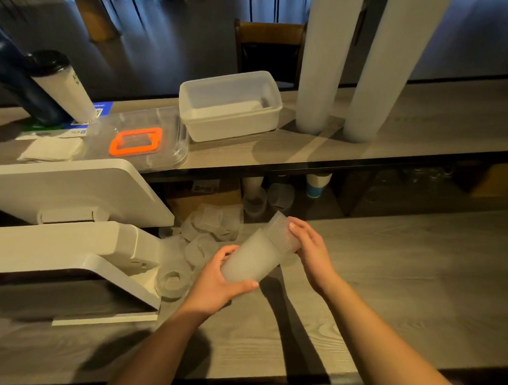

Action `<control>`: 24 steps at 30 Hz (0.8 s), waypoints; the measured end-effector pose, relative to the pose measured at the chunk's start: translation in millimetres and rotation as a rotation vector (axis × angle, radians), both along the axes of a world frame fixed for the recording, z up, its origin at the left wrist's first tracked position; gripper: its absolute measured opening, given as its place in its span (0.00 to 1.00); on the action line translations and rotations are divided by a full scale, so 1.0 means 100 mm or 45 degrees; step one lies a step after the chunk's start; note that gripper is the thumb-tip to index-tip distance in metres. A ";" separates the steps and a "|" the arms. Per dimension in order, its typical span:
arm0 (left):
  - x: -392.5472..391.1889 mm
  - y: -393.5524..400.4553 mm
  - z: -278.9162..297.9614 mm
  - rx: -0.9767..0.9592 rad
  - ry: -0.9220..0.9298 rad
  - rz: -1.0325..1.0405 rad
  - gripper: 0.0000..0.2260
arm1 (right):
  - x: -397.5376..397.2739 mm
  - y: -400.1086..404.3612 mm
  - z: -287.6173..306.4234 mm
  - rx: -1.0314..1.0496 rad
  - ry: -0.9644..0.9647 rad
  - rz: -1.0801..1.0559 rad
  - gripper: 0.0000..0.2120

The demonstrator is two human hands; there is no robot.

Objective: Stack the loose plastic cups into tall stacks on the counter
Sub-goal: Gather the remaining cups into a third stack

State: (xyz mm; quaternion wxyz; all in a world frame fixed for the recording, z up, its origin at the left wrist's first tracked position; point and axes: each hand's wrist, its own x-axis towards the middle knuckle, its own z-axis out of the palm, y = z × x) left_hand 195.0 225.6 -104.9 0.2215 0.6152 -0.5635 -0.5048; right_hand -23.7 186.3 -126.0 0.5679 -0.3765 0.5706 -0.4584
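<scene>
A short nested stack of frosted plastic cups [256, 255] is held tilted above the lower counter [388, 285], near its middle, one end toward the person and the other pointing up and away. The left hand [214, 283] is wrapped round the near end, thumb curled under; the right hand [308, 247] is closed over the far end, where further cups sit partly nested. The cups are judged very light, thin-walled and flexible — easily crushed by a hard squeeze, and smooth enough to slip. A hold around the side walls looks safest, with the push applied along the stack axis so the cups seat straight. Loose cups [204, 234] lie in a jumbled pile just left of the hands, beside the white terminal stand [69, 251]. Two tall finished stacks [319, 64] stand on the upper shelf [425, 112] behind — well apart from the hands — next to a white plastic tub [230, 104] and a clear lid with an orange frame [135, 140].
</scene>
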 end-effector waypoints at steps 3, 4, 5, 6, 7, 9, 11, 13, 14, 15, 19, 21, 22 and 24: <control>0.00 0.00 -0.02 0.006 -0.012 -0.010 0.34 | 0.04 0.02 0.03 -0.032 0.061 -0.006 0.20; 0.00 0.00 -0.02 0.009 -0.011 -0.008 0.34 | 0.05 0.02 0.04 -0.036 0.081 0.009 0.19; 0.00 0.00 -0.03 0.012 -0.010 -0.001 0.34 | 0.07 0.03 0.05 -0.038 0.100 0.029 0.19; -0.01 0.00 -0.03 0.018 -0.007 0.005 0.34 | 0.10 0.04 0.07 -0.036 0.113 0.046 0.18; -0.01 -0.01 -0.04 0.025 -0.003 0.005 0.35 | 0.14 0.05 0.08 -0.031 0.116 0.054 0.18; -0.01 -0.03 -0.04 0.040 0.003 -0.014 0.38 | 0.19 0.07 0.08 -0.019 0.110 0.051 0.17; 0.00 -0.05 -0.04 0.052 -0.006 -0.036 0.38 | 0.24 0.08 0.07 -0.005 0.139 0.068 0.16; -0.01 -0.07 -0.04 0.055 -0.025 -0.038 0.36 | 0.31 0.07 0.04 0.042 0.152 0.141 0.20; -0.03 -0.07 -0.04 0.049 -0.043 -0.039 0.35 | 0.34 0.07 0.02 0.065 0.150 0.186 0.26; -0.05 -0.08 -0.05 0.043 -0.060 -0.040 0.35 | 0.37 0.06 0.01 0.085 0.140 0.232 0.31; -0.11 -0.09 -0.08 0.066 0.000 0.048 0.34 | 0.42 -0.01 0.01 0.099 0.075 0.288 0.30; -0.12 -0.14 -0.10 0.107 0.048 0.136 0.34 | 0.42 -0.07 -0.02 0.142 0.048 0.180 0.31; -0.11 -0.16 -0.11 0.116 0.069 0.177 0.34 | 0.41 -0.12 -0.05 0.164 0.049 0.113 0.31; -0.09 -0.21 -0.12 0.108 0.092 0.245 0.37 | 0.35 -0.24 -0.13 0.173 0.056 0.016 0.27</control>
